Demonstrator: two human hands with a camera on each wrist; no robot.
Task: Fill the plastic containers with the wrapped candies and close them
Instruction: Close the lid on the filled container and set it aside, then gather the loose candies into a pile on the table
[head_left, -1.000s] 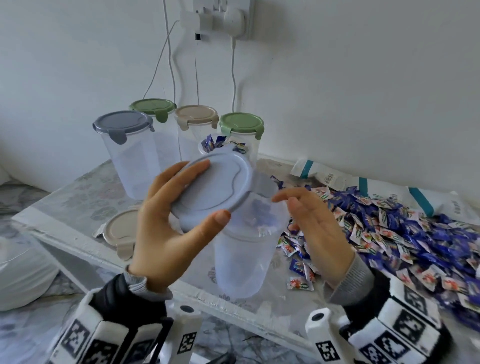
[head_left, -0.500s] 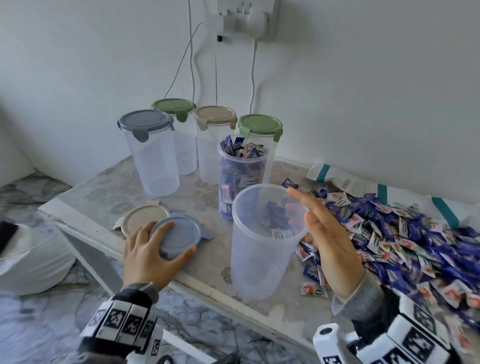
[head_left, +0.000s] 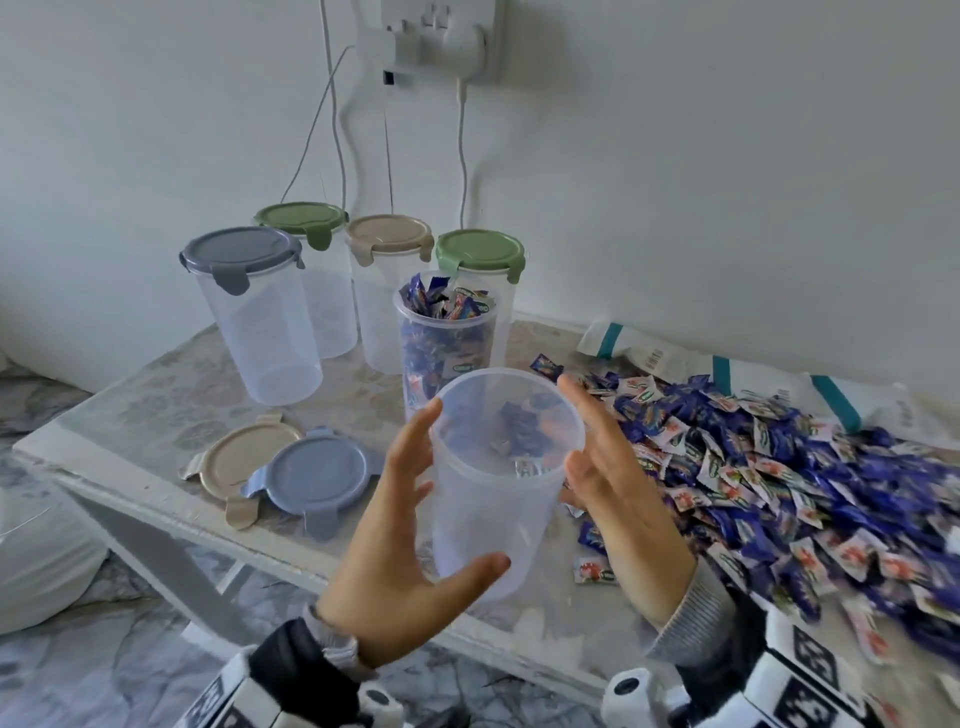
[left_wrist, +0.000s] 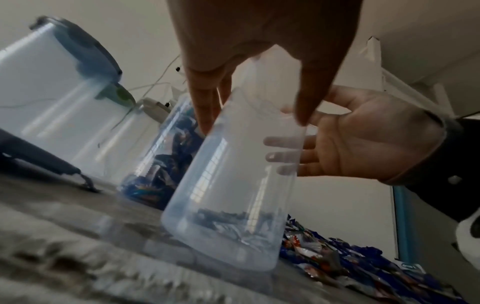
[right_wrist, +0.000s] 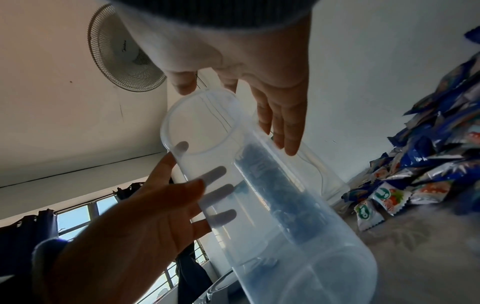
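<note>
Two hands flank the open clear container (head_left: 498, 483) at the table's (head_left: 156, 410) near edge — the left hand (head_left: 400, 545) on its left side with fingers spread and straight and the thumb reaching under its lower wall, the right hand (head_left: 613, 483) on its right with flat fingers beside the rim. Neither hand is curled round it; whether the palms touch the wall I cannot tell. A few wrapped candies lie in its bottom. Half a second ago the left hand lay on the blue-grey lid (head_left: 317, 478); that lid now lies by itself, overlapping the beige lid (head_left: 234, 462). To the right spreads the heap of wrapped candies (head_left: 779, 478). Just behind the open container stands a lidless container full of candies (head_left: 447, 343); farther back are four lidded empty containers (head_left: 265, 332) by the wall.
</note>
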